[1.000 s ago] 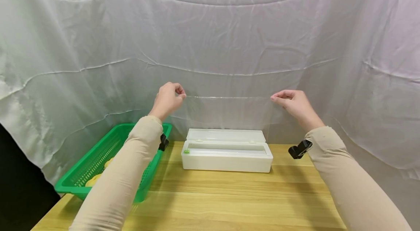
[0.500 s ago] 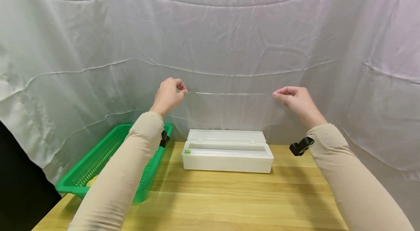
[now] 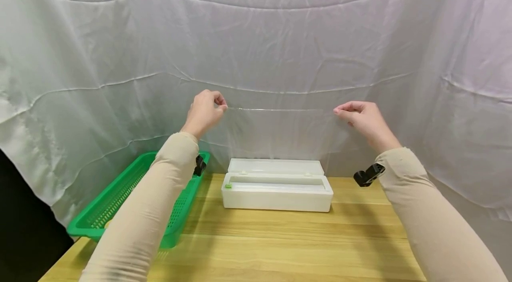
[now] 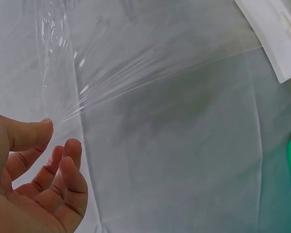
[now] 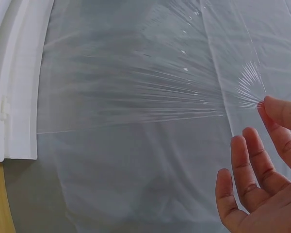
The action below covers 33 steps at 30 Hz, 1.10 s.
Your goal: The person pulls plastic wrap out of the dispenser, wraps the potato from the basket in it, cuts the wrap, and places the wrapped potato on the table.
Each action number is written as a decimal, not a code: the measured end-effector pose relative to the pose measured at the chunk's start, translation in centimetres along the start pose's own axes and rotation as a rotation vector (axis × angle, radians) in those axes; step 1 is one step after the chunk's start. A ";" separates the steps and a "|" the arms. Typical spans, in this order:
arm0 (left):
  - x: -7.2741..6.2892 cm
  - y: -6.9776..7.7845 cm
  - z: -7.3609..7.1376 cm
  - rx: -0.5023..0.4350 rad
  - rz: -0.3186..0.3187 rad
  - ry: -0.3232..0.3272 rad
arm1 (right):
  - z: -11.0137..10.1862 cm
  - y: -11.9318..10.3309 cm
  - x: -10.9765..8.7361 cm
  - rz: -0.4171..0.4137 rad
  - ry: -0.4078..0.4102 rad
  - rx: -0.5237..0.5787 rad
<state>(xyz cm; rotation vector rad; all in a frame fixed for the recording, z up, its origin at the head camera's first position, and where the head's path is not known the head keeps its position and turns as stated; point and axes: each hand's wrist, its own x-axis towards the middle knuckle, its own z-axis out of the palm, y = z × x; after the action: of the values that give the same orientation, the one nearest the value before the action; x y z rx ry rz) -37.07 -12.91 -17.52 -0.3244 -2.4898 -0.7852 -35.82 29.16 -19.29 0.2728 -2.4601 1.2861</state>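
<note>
A clear sheet of plastic wrap [image 3: 276,133] stretches between my two raised hands and runs down behind the open lid of the white wrap dispenser box [image 3: 277,199]. Thumb and index finger of my left hand [image 3: 205,110] pinch its left corner, where creases fan out in the left wrist view. My right hand [image 3: 364,121] pinches the opposite corner between thumb and index finger, its other fingers spread free in the right wrist view. Inside the box's long opening lies a pale roll, with a small green slider [image 3: 228,186] at the left end of the front edge.
A green plastic basket [image 3: 172,228] stands on the left of the wooden table [image 3: 280,246], partly covered by my left sleeve; a bit of something yellow shows inside. A grey-white curtain [image 3: 260,42] hangs close behind the box. Each wrist carries a black camera.
Both hands have risen a little, still pinching the plastic wrap, and its top edge has gone up with them. The right hand has also shifted slightly right. The box has stayed in place.
</note>
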 end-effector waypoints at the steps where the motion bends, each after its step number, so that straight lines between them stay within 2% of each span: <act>1: 0.1 0.0 -0.1 0.000 0.001 0.001 | 0.0 -0.1 0.1 0.004 0.000 0.006; 22: 0.7 0.5 -1.6 0.008 0.011 0.050 | -0.6 -1.8 0.9 -0.011 0.028 0.061; 33: 1.0 1.2 -1.5 -0.018 0.030 0.066 | -1.4 -2.0 0.5 -0.037 0.044 0.058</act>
<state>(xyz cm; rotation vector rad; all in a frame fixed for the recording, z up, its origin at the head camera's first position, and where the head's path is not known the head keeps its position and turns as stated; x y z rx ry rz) -36.86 -12.77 -15.38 -0.3354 -2.4122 -0.7935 -35.33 29.20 -16.85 0.2997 -2.3726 1.3359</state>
